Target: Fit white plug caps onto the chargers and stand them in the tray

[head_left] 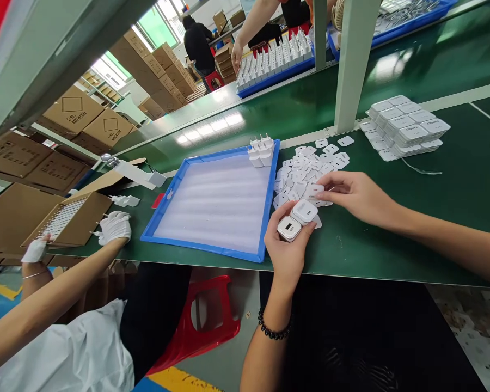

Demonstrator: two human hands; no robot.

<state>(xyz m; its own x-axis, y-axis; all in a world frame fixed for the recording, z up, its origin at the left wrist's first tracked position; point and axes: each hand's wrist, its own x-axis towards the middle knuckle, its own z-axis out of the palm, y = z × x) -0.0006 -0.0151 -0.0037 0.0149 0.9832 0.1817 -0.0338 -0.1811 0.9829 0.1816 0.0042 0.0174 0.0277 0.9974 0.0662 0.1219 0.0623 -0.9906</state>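
Note:
Two white charger adapters [304, 211] are gripped side by side in my left hand [288, 245], their port faces turned up. A dark bead bracelet circles that wrist. Just above them, my right hand [347, 193] pinches a small white rounded card [313, 191] between thumb and fingers. Behind the fingers lies a loose pile of similar white cards [300, 174], partly hidden by the hands. Left of the pile is a blue-rimmed tray [265, 228] with a pale lining. Several white plug adapters [261, 151] stand upright in its far right corner.
Stacked white pieces [406, 128] sit at the right on the green bench. At the left, a co-worker's gloved hands [114, 226] are beside an open carton [67, 223]. Across the belt, another person's hand [237, 54] reaches to a tray of adapters [275, 60]. A post [355, 65] rises behind.

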